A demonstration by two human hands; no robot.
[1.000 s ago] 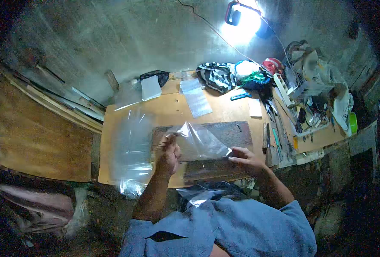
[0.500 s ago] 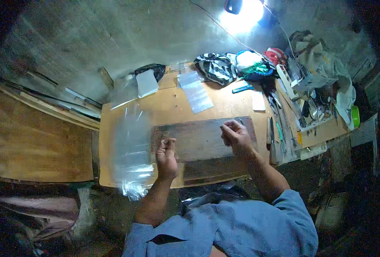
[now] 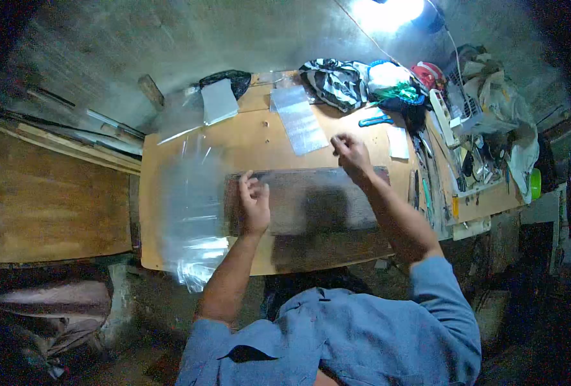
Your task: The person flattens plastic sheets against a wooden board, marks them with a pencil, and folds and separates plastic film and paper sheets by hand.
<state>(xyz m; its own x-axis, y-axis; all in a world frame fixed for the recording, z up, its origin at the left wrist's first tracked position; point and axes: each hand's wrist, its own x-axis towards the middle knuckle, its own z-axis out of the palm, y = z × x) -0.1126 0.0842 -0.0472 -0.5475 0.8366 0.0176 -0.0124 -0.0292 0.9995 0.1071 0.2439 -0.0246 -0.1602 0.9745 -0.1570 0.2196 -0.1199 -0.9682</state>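
My left hand [image 3: 254,204] is over the left part of a dark wooden board [image 3: 298,209], its fingers loosely curled and apart, with nothing visible in them. Beyond the board's back edge, my right hand [image 3: 353,157] has its fingertips pressed together; whatever they may hold is too small to make out. Just past those fingertips lies a translucent plastic sheet [image 3: 299,122]. A pile of clear plastic [image 3: 192,199] covers the table left of the board.
Along the back of the table [image 3: 247,145] are white sheets [image 3: 219,101], a zebra-patterned cloth [image 3: 337,85] and a blue cutter [image 3: 376,120]. Hand tools and a white tray [image 3: 475,198] stand at the right. A bright lamp [image 3: 388,11] shines above.
The clear plastic stretched between my hands a second ago no longer shows there. Both hands have moved forward, the right one farther, past the board. My left fingers have spread from their earlier pinch.
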